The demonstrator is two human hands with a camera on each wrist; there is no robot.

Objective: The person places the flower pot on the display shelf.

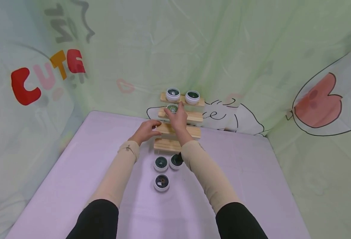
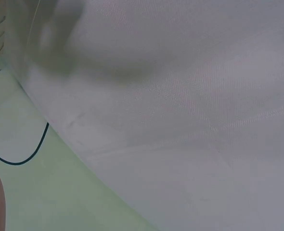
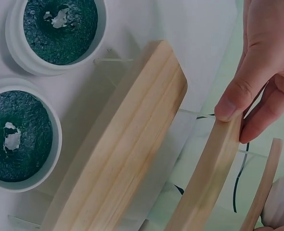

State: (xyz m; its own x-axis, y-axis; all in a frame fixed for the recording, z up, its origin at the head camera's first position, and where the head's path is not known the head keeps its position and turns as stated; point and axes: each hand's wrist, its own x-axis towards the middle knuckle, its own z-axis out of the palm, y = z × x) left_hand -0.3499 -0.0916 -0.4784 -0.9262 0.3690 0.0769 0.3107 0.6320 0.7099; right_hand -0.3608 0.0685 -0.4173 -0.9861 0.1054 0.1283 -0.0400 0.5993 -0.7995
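Note:
A tiered wooden display stand (image 1: 178,130) with clear side supports stands at the back of the table. My left hand (image 1: 147,131) pinches the left end of its second plank from the bottom; thumb and fingers show on that plank's end (image 3: 209,168) in the right wrist view. On the plank above, my right hand (image 1: 179,120) grips a small white jar (image 1: 172,108) with green contents, thumb and fingers on either side. In the right wrist view this jar (image 3: 282,199) shows at the right edge, a fingertip under it. The left wrist view holds mostly cloth.
Two white jars, one left (image 1: 173,94) and one right (image 1: 192,97), sit on the top plank. Three more, among them the nearest jar (image 1: 162,182), stand on the lilac tablecloth (image 1: 223,176) before the stand. A printed curtain (image 1: 151,49) hangs close behind.

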